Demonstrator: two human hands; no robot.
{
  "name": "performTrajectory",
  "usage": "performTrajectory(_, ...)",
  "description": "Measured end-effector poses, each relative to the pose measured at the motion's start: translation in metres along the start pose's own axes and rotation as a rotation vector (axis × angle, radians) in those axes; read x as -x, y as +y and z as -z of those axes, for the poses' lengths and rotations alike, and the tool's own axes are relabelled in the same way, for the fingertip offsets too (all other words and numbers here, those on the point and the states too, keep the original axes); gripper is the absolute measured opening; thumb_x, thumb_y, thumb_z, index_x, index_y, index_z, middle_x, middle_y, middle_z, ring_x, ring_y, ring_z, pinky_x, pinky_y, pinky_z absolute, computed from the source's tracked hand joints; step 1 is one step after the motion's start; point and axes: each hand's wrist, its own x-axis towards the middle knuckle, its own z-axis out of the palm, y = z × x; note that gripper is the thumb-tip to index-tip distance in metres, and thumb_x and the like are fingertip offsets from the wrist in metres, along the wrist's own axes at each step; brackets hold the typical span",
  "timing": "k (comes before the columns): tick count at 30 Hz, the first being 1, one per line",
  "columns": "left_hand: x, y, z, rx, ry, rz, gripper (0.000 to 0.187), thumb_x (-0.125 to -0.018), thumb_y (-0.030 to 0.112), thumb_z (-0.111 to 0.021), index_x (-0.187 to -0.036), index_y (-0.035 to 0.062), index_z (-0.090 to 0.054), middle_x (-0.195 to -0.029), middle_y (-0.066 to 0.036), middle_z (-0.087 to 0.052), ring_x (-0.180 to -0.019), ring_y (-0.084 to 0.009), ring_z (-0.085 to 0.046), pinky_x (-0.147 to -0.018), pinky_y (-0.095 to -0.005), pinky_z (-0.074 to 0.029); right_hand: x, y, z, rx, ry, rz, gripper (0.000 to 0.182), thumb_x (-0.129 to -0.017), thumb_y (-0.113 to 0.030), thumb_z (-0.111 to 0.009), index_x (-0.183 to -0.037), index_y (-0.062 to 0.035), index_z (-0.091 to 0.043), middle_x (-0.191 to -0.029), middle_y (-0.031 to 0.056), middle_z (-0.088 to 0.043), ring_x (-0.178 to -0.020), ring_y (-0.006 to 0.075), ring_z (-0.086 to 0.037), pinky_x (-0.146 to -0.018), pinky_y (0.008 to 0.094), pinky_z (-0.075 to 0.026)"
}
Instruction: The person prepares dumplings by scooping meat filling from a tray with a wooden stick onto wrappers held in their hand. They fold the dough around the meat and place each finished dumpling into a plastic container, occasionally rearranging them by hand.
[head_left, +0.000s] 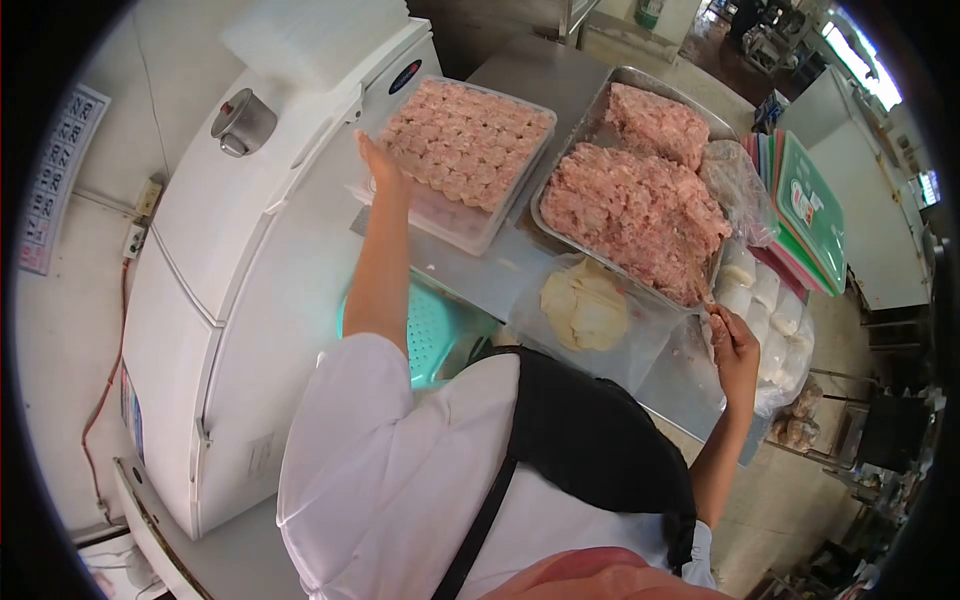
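My left hand (384, 170) is at the left edge of a clear plastic tray (475, 238), fingers stretched out along its side. Rows of small meat-filled dumplings (465, 140) fill most of that tray. My right hand (735, 345) is closed at the near right corner of a metal pan (625, 272), by the meat. What its fingers hold is too small to make out. Two large mounds of pink ground meat (635, 215) lie in the pan. Between my hands, a stack of thin dough wrappers (585, 305) rests on a plastic sheet.
A white freezer (270, 320) with a metal pot (243, 122) on it stands left. A teal perforated plastic stool (428, 335) is below the table edge. On the right are stacked coloured lids (810, 200) and a bag of white rounded pieces (790, 330).
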Motion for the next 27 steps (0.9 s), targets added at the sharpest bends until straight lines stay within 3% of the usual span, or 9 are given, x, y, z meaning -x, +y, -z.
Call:
performTrajectory(3,0.025,0.032,-0.018,0.109,-0.042,0.23,0.075,-0.097,0.057,-0.034,-0.151,0.0126,-0.005,-0.154,-0.014,-0.018,-0.136,-0.0345,-0.033,-0.109,-0.0497,-0.032,0.005,0.011,0.016,0.019,-0.029,0.005,0.024,-0.093,-0.016,-0.062,-0.107,0.0038,-0.065,-0.084,0.0056,-0.062,-0.076,0.0107,-0.054,-0.072,0.0235,-0.044)
performTrajectory(6,0.109,0.059,-0.069,-0.124,0.159,0.005,0.071,-0.098,0.055,-0.032,-0.15,0.0106,-0.014,-0.151,-0.015,-0.027,-0.133,-0.0341,-0.038,-0.108,-0.0502,-0.034,0.006,0.024,0.031,0.031,-0.038,0.003,0.025,-0.093,-0.017,-0.061,-0.107,0.0038,-0.065,-0.083,0.0059,-0.062,-0.076,0.0114,-0.055,-0.072,0.0238,-0.044)
performTrajectory(9,0.156,0.044,-0.078,0.123,-0.093,0.113,0.065,-0.099,0.053,-0.033,-0.147,0.0104,-0.025,-0.147,-0.016,-0.035,-0.133,-0.0331,-0.038,-0.107,-0.0516,-0.035,0.004,0.038,0.044,0.011,-0.048,0.001,0.025,-0.093,-0.017,-0.061,-0.107,0.0036,-0.065,-0.084,0.0064,-0.062,-0.077,0.0121,-0.055,-0.073,0.0245,-0.044)
performTrajectory(12,0.159,0.005,-0.084,0.076,-0.097,0.116,0.062,-0.099,0.051,-0.031,-0.144,0.0092,-0.032,-0.144,-0.017,-0.039,-0.133,-0.0333,-0.038,-0.108,-0.052,-0.033,0.001,0.049,0.053,0.011,-0.061,0.027,0.025,-0.093,-0.017,-0.061,-0.108,0.0034,-0.065,-0.084,0.0075,-0.062,-0.078,0.0133,-0.056,-0.074,0.0254,-0.044)
performTrajectory(15,0.153,-0.008,-0.101,-0.12,-0.056,0.03,0.068,-0.097,0.055,-0.033,-0.148,0.0117,-0.024,-0.151,-0.014,-0.029,-0.138,-0.0337,-0.031,-0.111,-0.052,-0.027,-0.003,0.048,0.057,0.012,-0.095,0.079,0.025,-0.093,-0.017,-0.061,-0.108,0.0033,-0.064,-0.084,0.0087,-0.062,-0.079,0.0148,-0.057,-0.074,0.026,-0.044)
performTrajectory(18,0.169,0.012,-0.109,-0.027,0.022,0.24,0.066,-0.098,0.054,-0.031,-0.149,0.0122,-0.023,-0.152,-0.014,-0.029,-0.138,-0.0338,-0.03,-0.113,-0.0513,-0.025,-0.009,0.052,0.06,-0.006,-0.127,0.126,0.025,-0.093,-0.017,-0.061,-0.108,0.0032,-0.064,-0.085,0.0098,-0.062,-0.079,0.0164,-0.058,-0.074,0.0266,-0.045)
performTrajectory(21,0.192,0.015,-0.105,0.007,-0.145,0.077,0.063,-0.1,0.049,-0.029,-0.149,0.0089,-0.021,-0.15,-0.016,-0.03,-0.134,-0.0368,-0.035,-0.11,-0.0524,-0.03,-0.013,0.064,0.062,-0.029,-0.138,0.145,0.025,-0.092,-0.016,-0.061,-0.108,0.0029,-0.065,-0.085,0.0104,-0.063,-0.079,0.0175,-0.058,-0.074,0.0271,-0.045)
performTrajectory(24,0.221,0.019,-0.135,0.031,-0.041,0.29,0.063,-0.1,0.049,-0.027,-0.148,0.0092,-0.022,-0.15,-0.016,-0.03,-0.134,-0.0374,-0.035,-0.11,-0.0527,-0.03,-0.022,0.069,0.064,-0.023,-0.172,0.172,0.025,-0.092,-0.016,-0.061,-0.108,0.0028,-0.065,-0.086,0.011,-0.063,-0.079,0.0179,-0.059,-0.074,0.0275,-0.045)
performTrajectory(27,0.199,-0.003,-0.141,-0.072,-0.054,0.156,0.062,-0.1,0.049,-0.025,-0.148,0.0099,-0.022,-0.15,-0.016,-0.031,-0.135,-0.0371,-0.035,-0.11,-0.053,-0.03,-0.032,0.063,0.058,-0.046,-0.201,0.204,0.026,-0.092,-0.017,-0.061,-0.108,0.0027,-0.065,-0.088,0.0116,-0.065,-0.082,0.0184,-0.06,-0.076,0.0277,-0.046)
